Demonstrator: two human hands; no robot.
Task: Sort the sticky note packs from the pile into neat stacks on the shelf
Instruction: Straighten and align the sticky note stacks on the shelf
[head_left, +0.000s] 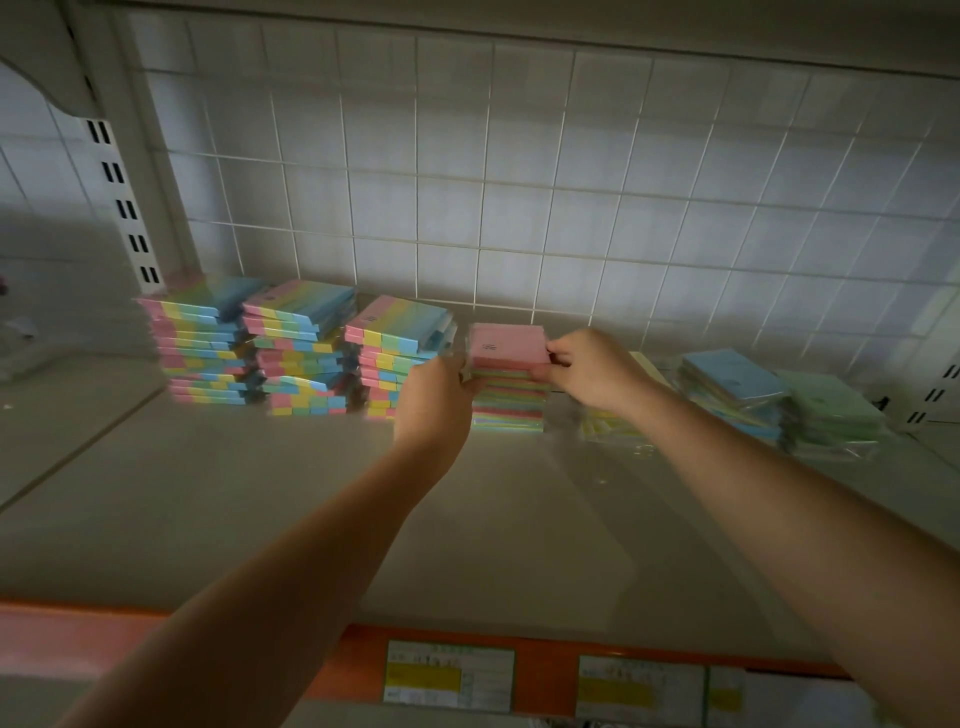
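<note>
The shelf front lies open for reaching — striped stacks left, loose pile right crowd the back.

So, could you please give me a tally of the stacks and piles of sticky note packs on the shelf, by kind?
Stacks of multicolour striped packs, at left: 3
Stacks of square packs with a pink pack on top, held between the left hand and right hand: 1
Loose piles of wrapped packs at right (yellow, blue-topped, green-topped): 3
Total: 7

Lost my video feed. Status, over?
Left hand and right hand both grip the pink-topped stack. Stack sits on shelf. Nothing in the way.
</note>
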